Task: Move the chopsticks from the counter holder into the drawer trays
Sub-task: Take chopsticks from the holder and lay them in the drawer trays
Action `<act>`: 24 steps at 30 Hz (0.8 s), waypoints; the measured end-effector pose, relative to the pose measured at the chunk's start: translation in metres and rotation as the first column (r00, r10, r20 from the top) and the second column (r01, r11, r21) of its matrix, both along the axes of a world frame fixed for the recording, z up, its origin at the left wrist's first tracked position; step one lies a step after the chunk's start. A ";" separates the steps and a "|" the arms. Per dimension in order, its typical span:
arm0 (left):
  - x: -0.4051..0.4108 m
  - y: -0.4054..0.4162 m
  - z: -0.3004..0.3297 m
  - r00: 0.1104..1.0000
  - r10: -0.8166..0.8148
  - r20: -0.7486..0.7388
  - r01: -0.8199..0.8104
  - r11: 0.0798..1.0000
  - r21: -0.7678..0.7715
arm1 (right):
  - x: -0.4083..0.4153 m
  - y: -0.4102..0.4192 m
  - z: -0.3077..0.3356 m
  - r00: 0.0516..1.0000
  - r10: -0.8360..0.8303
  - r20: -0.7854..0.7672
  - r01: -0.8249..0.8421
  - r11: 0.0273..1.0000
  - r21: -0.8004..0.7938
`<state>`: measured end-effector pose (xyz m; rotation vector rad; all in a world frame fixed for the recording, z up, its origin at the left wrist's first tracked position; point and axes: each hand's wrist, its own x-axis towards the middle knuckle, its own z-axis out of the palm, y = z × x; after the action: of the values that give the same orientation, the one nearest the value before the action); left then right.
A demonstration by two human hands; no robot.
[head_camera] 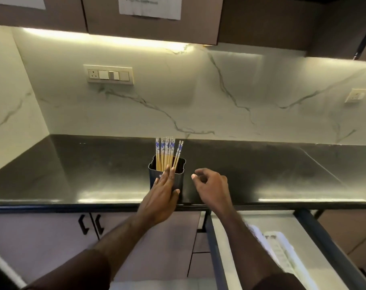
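A dark square holder (181, 176) stands on the black counter (94, 174) near its front edge. Several wooden chopsticks (166, 152) with blue-and-white patterned tops stand upright in it. My left hand (162, 197) lies flat against the holder's front face, thumb on its right side and fingertips at the rim. My right hand (211, 187) hovers just right of the holder, fingers loosely curled and holding nothing. Below the counter at the right, a drawer (216, 258) is pulled out, with a white tray (282, 252) lying in it.
A marble-patterned backsplash (199, 91) with a switch panel (110, 74) and a socket (356, 95) rises behind the counter. Brown upper cabinets (152, 17) hang overhead. Lower cabinet doors with black handles (91, 223) sit at the left.
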<state>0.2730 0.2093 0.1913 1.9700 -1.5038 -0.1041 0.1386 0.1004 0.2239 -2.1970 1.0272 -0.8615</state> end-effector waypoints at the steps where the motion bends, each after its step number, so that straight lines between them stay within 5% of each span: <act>1: 0.010 -0.006 -0.001 1.000 -0.001 -0.006 0.001 1.000 -0.001 | 0.013 -0.005 0.000 1.000 0.003 -0.001 -0.003 1.000 -0.003; 11: 0.107 -0.080 -0.017 0.999 0.023 -0.035 -0.021 0.998 0.052 | 0.132 -0.086 -0.023 0.999 -0.044 0.001 0.044 0.994 0.097; 24: 0.177 -0.165 -0.040 0.994 0.113 0.004 -0.113 0.990 0.089 | 0.214 -0.195 -0.050 1.000 -0.007 0.010 0.001 0.856 0.517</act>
<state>0.4504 0.0447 0.1515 2.1209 -1.4044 -0.1256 0.3524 -0.0942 0.1740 -1.7278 1.1059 -0.5147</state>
